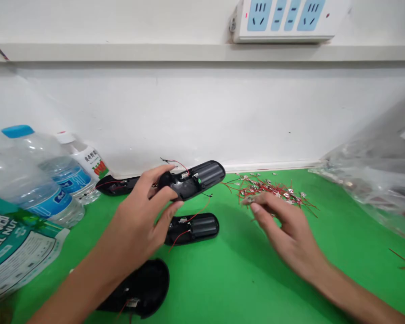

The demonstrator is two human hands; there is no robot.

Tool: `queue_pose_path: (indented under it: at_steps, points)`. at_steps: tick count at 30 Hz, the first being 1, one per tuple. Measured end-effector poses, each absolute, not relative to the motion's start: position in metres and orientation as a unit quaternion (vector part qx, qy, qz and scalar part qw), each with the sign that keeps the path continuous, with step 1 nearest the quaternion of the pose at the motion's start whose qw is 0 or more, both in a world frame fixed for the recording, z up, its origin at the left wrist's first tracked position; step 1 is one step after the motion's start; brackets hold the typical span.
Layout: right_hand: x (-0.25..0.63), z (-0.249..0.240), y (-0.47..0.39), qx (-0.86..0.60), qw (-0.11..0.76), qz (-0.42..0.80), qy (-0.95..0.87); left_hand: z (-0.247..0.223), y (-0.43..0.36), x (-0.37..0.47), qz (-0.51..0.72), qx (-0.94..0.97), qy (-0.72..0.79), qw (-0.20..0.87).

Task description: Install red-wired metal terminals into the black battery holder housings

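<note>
My left hand (143, 216) grips a black plastic housing (197, 182), its inner side facing up, raised over the green table. A red wire and a small white connector show inside it. Between the thumb and forefinger of my right hand (286, 231) is a small metal contact piece (248, 200). That hand is at the near side of a pile of red wires with metal contacts (268, 186). Below the held housing lies a similar black housing (200, 227) with red wires. Another one (151, 283) sits nearer me, partly behind my left forearm.
One more black housing (113, 185) lies behind my left hand. Water bottles (54, 198), a white-capped bottle (87, 155) and a green packet (16, 252) stand at the left. Clear plastic bags (367, 180) lie at the right. A power strip (286, 20) is on the wall.
</note>
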State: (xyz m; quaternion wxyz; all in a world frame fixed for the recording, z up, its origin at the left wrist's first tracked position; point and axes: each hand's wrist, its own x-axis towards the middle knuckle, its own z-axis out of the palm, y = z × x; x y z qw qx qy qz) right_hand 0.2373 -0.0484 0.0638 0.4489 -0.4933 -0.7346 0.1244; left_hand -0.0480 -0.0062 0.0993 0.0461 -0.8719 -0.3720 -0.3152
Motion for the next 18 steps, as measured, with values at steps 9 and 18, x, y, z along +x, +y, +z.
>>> queue_pose_path:
  at_steps: [9, 18]
  points:
    - [0.267, 0.097, -0.056, -0.477, 0.295, 0.41, -0.72, 0.084, -0.044, -0.029, -0.143, -0.961, -0.233, -0.037]
    - [0.246, 0.072, -0.07, -0.488, 0.181, 0.481, -0.706, 0.075, -0.044, -0.026, -0.198, -0.961, -0.192, -0.021]
